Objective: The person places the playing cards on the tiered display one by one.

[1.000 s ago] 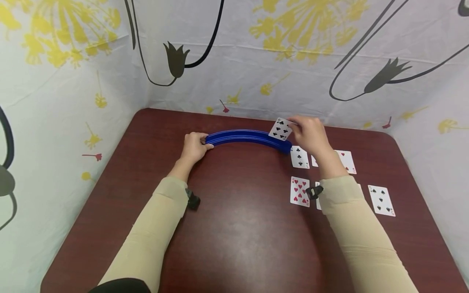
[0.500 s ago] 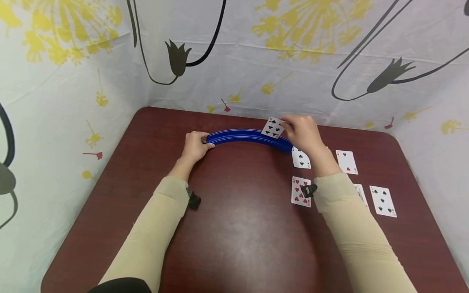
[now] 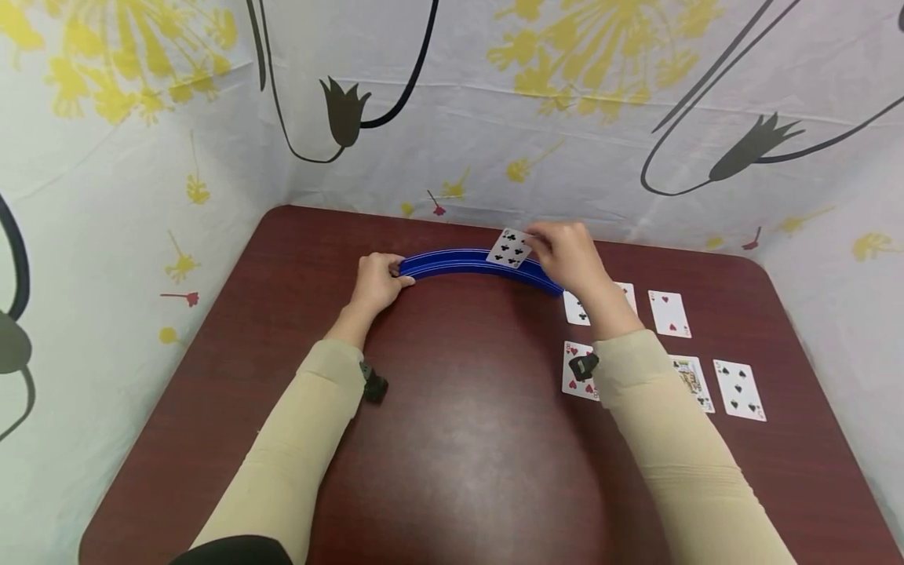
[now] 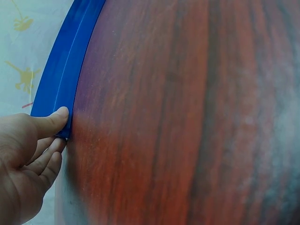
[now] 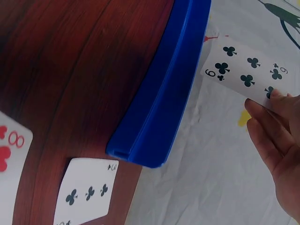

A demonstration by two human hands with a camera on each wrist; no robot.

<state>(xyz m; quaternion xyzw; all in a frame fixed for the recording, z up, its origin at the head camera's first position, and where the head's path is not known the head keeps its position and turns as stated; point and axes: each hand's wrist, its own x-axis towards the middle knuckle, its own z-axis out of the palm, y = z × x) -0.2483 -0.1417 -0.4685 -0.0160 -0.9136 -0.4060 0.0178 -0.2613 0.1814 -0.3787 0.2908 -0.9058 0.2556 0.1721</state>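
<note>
The left hand point(image 3: 377, 282) is gripping the left end of a curved, grooved blue rack point(image 3: 448, 263); farther, the right hand point(image 3: 570, 255) is pinching a white rectangular six-of-clubs card point(image 3: 507, 249), tilting between the hands, nearer the right.

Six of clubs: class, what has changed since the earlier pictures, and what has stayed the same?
The right hand, pinching the six of clubs, has moved left along the blue rack. Nothing was let go or newly gripped. The left hand stayed on the rack's left end, and the visible cards on the table stayed put.
</note>
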